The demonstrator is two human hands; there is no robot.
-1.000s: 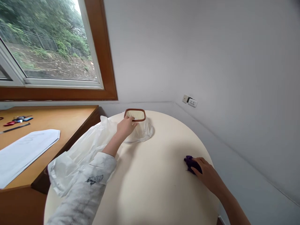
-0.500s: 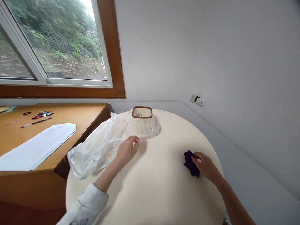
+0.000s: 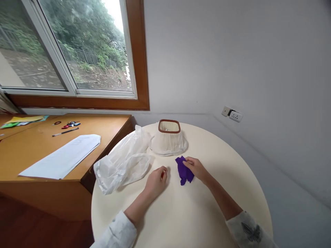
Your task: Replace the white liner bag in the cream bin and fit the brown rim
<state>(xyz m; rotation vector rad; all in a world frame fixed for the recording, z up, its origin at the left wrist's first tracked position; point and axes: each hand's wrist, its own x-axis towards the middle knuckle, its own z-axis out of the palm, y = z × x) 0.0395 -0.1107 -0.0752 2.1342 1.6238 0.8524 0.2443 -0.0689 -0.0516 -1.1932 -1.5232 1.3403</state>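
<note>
A crumpled purple cloth hangs from my right hand, pinched at its upper right edge between thumb and fingers. To its left, my left hand is low over the table with fingers curled; what they hold, if anything, I cannot make out. Beyond both hands stands a small bin with a brown rim, wrapped in a thin white liner bag. A loose white plastic bag lies spread to the left of the bin, near my left hand.
Everything rests on a round cream table. A wooden desk adjoins at left, bearing papers, a pen and keys. Behind rise a wall with a socket and a window.
My right hand has brought the purple cloth left, towards the middle of the table. My left hand has drawn back from beside the bin's liner. The view has turned slightly left.
</note>
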